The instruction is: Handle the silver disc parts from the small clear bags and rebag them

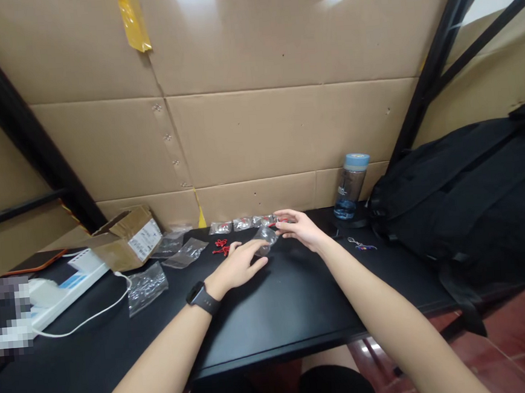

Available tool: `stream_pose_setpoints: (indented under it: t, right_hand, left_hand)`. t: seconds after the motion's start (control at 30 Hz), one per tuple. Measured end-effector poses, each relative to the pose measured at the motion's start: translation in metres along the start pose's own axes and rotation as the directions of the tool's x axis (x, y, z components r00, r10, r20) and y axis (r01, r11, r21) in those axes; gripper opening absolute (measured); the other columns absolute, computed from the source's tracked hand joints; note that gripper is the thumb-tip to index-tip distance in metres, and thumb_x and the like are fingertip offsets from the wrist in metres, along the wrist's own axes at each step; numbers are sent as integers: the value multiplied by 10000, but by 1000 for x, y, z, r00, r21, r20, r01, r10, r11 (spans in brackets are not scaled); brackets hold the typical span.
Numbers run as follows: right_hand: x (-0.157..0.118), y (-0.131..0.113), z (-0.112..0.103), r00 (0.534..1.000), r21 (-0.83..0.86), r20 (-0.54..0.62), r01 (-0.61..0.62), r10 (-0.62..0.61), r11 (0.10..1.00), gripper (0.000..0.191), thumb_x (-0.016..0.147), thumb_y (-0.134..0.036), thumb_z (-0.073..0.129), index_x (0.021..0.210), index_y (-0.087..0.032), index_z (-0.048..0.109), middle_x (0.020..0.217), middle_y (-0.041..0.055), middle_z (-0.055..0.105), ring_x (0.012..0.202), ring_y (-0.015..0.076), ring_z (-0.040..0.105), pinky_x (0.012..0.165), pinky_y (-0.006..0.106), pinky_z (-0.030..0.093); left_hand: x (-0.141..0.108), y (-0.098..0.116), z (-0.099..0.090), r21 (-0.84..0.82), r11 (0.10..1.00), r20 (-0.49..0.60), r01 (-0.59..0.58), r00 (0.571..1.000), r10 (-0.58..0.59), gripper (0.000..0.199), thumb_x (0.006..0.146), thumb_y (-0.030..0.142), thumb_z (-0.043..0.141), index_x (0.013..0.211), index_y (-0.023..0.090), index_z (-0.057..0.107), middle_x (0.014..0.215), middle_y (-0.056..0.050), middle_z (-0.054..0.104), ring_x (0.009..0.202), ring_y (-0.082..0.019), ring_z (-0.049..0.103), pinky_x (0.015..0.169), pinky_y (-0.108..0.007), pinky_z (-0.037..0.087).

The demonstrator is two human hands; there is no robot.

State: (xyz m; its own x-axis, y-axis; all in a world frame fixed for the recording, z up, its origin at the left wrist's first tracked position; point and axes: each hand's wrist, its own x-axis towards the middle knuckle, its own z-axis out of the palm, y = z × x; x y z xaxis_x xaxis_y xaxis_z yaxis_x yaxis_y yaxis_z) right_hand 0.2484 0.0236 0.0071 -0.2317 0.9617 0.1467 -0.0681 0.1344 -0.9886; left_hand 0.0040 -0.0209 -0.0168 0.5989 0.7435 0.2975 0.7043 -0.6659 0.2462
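A small clear plastic bag [266, 237] lies on the black table between my two hands. My left hand [240, 265], with a dark watch on its wrist, reaches over the bag's near left side, its fingers stretched and the thumb apart. My right hand [302, 231] is spread at the right end of a row of small clear packets [243, 223] with red and pale contents. Something red shows between its fingers; whether they touch it is unclear. Several red cord pieces [221, 246] lie just beyond my left hand.
Flat clear bags [186, 253] and an open cardboard box [134, 240] are on the left, with a white power strip [80, 280] and cable. On the right stand a blue-lidded bottle [351, 186] and a black backpack [466, 186]. A small keyring-like trinket [361, 245] lies near them. Cardboard walls the back.
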Motion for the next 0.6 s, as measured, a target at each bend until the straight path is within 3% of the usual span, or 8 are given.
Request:
stream_pose_setpoints:
  t: [0.1, 0.23, 0.4, 0.5, 0.6]
  right_hand:
    - [1, 1, -1, 1000, -11, -20, 13, -13, 1000, 494, 734, -305, 844, 1183, -231, 652, 1229, 98, 660, 754, 135, 730, 628, 223, 555]
    - [1, 0, -1, 999, -31, -38, 25, -26, 999, 519, 718, -305, 846, 1185, -236, 630, 1186, 86, 663, 719, 137, 722, 593, 227, 547]
    - [1, -1, -2, 999, -86, -23, 35, -37, 996, 520, 719, -328, 833, 1182, -239, 613, 1145, 72, 673, 728, 138, 719, 587, 217, 528]
    - [2, 1, -3, 996, -196, -6, 84, -87, 977, 528, 708, -342, 829, 1178, -224, 617, 1071, 59, 696, 720, 134, 694, 597, 224, 520]
    - [3, 5, -4, 983, -360, 66, 183, -171, 915, 534, 677, -341, 837, 1155, -209, 640, 1067, 51, 703, 680, 116, 642, 613, 236, 510]
  left_hand:
    - [2, 7, 1, 27, 999, -34, 38, 999, -38, 351, 1034, 418, 377, 1311, 281, 545, 1372, -82, 622, 1256, -234, 555, 1071, -449, 303]
    - [-2, 8, 1, 72, 996, 44, 46, 998, -49, 349, 1046, 410, 345, 1251, 273, 592, 1291, -79, 671, 1191, -250, 593, 1028, -462, 333]
    - [-4, 13, -6, 93, 995, 62, 37, 997, -42, 401, 1040, 434, 342, 1230, 256, 646, 1208, -93, 706, 1098, -269, 627, 978, -435, 408]
    - [-3, 12, -6, 91, 996, 23, 9, 1000, -11, 397, 1040, 377, 337, 1235, 252, 659, 1257, -93, 679, 1151, -254, 597, 1009, -413, 416]
    - [-3, 5, -1, 168, 983, -1, 77, 997, -78, 367, 1018, 394, 406, 1260, 263, 647, 1361, -91, 617, 1235, -291, 544, 1040, -457, 392]
